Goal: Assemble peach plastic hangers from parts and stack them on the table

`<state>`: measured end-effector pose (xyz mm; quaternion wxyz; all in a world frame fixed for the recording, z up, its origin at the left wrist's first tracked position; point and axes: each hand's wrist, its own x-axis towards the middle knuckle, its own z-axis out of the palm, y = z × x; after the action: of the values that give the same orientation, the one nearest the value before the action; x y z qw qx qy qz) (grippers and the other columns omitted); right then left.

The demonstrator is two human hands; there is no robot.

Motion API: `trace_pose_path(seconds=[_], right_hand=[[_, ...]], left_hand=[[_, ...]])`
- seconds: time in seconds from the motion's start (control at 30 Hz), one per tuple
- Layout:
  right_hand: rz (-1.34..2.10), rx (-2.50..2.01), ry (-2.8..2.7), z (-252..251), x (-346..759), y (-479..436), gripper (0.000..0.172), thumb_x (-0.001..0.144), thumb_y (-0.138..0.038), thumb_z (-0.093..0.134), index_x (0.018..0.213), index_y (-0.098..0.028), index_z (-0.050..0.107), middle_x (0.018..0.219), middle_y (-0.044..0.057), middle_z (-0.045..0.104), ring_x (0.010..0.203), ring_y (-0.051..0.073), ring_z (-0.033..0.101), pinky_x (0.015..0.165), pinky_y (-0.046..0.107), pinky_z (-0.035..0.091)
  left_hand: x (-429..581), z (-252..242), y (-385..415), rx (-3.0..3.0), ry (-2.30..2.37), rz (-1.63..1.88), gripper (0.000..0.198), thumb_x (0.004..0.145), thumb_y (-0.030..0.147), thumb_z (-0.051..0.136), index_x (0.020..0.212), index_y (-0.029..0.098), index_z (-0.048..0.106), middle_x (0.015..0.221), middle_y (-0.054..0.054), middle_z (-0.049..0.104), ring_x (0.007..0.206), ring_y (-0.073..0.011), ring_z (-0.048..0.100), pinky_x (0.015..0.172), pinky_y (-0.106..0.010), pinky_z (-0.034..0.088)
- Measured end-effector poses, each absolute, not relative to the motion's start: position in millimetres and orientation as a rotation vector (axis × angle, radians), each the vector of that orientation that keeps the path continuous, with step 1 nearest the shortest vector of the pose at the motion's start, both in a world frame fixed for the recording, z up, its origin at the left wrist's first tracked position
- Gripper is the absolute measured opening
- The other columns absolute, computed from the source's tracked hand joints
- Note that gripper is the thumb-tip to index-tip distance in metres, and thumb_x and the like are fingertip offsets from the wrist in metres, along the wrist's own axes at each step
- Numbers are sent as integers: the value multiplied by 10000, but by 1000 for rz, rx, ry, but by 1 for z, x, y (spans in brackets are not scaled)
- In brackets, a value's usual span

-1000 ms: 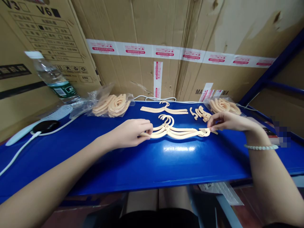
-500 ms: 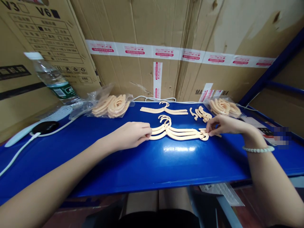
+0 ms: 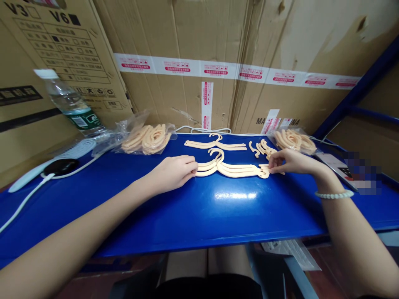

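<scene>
A small group of cream plastic hangers [image 3: 238, 170] lies close together on the blue table [image 3: 199, 220], hooks pointing to the back. My left hand [image 3: 179, 171] is closed on their left ends, its fingertips covering the tips. At the right ends, the bent fingers of my right hand [image 3: 285, 161] pinch the hangers beside a small curved piece [image 3: 264, 171]. Just behind lies another cream hanger [image 3: 230, 146], apart from the group. Several loose cream hook pieces [image 3: 263, 147] are piled behind my right hand, which partly hides them.
Clear bags of cream parts lie at the back left [image 3: 152, 139] and back right [image 3: 293, 139]. On the left are a water bottle [image 3: 77, 110], a light-blue handled item [image 3: 75, 149] and a black device [image 3: 60, 167] with a white cable. Cardboard [image 3: 187, 33] stands behind.
Both hands have shifted slightly toward the back with the hangers. The hangers now lie closer together and nearer the separate one behind.
</scene>
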<state>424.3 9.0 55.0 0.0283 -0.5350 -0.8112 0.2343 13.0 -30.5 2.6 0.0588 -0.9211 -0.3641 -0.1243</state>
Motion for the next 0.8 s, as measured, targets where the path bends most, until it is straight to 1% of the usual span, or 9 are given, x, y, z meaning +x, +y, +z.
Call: trace_pose_path(seconds=[0.23,0.43,0.6,0.7,0.8], right_hand=[[444,-1663,-2472,52,418,11,415,703,-600,703,748,-187,717,736,63,713,698,214,630,627,312,443],[421,-1653,-2464,51,418,11,402,716,-590,693,755,-191,722,761,69,724,713,221,638,639,319,449],[392,-1634,-2385,54,421,11,405,746,-588,663,790,-190,718,784,77,726,730,225,630,653,330,450],[253,-1645,-2228,54,419,11,415,782,-589,621,814,-186,711,747,80,712,686,217,603,616,327,428],[154,-1650,-2130,52,415,10,431,794,-595,595,822,-180,706,704,83,691,640,212,578,587,328,404]], left_hand=[[14,0,-29,-2743,-1085,-456,154,971,185,484,876,193,604,906,-40,655,821,-182,616,620,-269,432],[15,2,-29,-2746,-1051,-494,140,948,186,500,845,195,594,886,-40,655,819,-186,615,610,-273,426],[14,5,-29,-2721,-1025,-518,122,947,225,514,853,195,586,881,-40,658,816,-194,617,644,-292,439],[12,6,-27,-2710,-1057,-572,117,949,246,513,868,198,583,882,-44,656,821,-208,613,685,-314,456],[10,5,-26,-2745,-1118,-628,111,957,278,509,943,195,583,945,-61,662,894,-228,620,761,-340,480]])
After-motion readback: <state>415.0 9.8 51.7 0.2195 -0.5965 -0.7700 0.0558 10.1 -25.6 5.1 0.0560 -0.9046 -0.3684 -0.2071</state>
